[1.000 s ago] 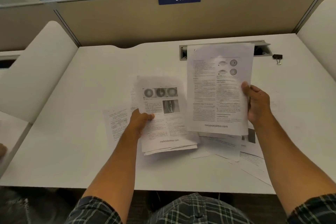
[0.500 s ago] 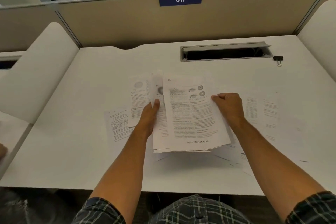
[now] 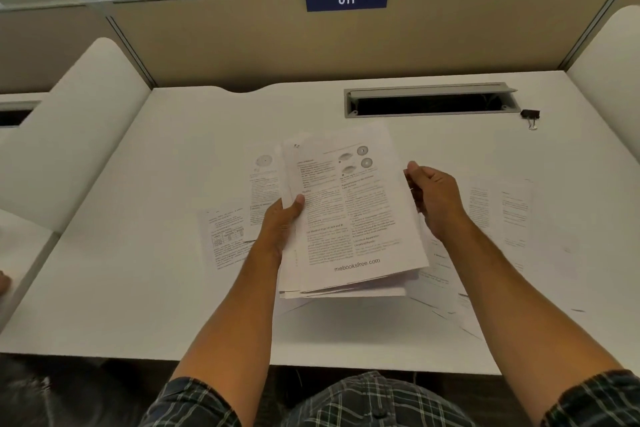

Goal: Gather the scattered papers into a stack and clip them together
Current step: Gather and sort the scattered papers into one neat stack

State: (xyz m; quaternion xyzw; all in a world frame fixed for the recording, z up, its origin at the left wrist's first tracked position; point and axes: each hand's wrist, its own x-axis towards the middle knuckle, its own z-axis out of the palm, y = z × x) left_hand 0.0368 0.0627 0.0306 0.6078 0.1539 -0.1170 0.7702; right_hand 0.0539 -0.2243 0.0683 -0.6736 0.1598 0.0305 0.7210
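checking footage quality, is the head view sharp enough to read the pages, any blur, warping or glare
Head view: the stack held by the left hand shows only its footer line legibly; body text smears. Loose sheets beside the right hand look washed out. Wide-angle bending curves the desk edges. No hard glare.

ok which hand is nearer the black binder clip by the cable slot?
Right. The right hand is at the paper stack's right edge, below-left of the small black metal binder clip; the left hand grips the stack's left edge, farther away.
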